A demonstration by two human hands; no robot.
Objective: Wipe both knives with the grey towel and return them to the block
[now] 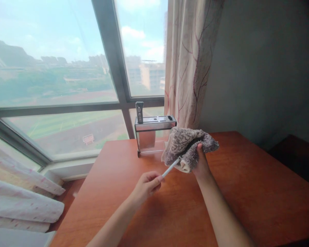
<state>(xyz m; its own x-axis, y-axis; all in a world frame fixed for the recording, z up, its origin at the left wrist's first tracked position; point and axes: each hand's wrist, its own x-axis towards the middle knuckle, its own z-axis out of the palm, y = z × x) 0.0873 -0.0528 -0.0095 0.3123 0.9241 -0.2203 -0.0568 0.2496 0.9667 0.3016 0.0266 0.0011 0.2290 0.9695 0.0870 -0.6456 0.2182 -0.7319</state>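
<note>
My left hand (149, 185) is closed around the near end of a slim white handle (172, 167). The handle slants up and to the right, and its far end goes into a fold of a grey and cream towel (182, 144). What lies inside the fold is hidden. From the right side, my right hand (202, 163) grips the bunched towel, thumb on top, holding it above the table. Just behind the towel stands a clear-sided knife block (156, 125) with a slotted top. One dark handle (139, 112) sticks up from its left end.
The reddish-brown wooden table (175, 212) spreads under both arms. Beyond its far edge is a large framed window (122, 85). A patterned curtain (186, 61) hangs behind the table, and another curtain (23, 199) is at the lower left. A grey wall (252, 68) is on the right.
</note>
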